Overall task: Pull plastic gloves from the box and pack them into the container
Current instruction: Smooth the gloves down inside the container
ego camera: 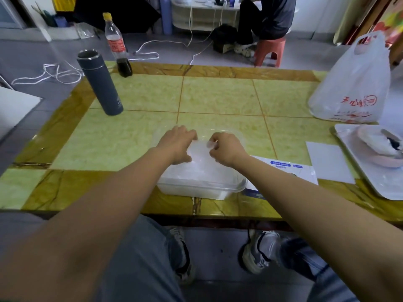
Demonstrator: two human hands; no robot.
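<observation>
The glove (200, 153), judged flimsy and slippery, is pinched at its edges by the curled fingers (188, 133) of left hand (176, 144) and right hand (225, 150).

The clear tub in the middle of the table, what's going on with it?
A seated person is packing thin gloves into that container. Both hands are over it: the left hand and the right hand each grip an edge of a translucent plastic glove, holding it over the opening. The container already looks partly filled with whitish plastic. A flat white packet with blue labels lies on the table just right of it.
</observation>
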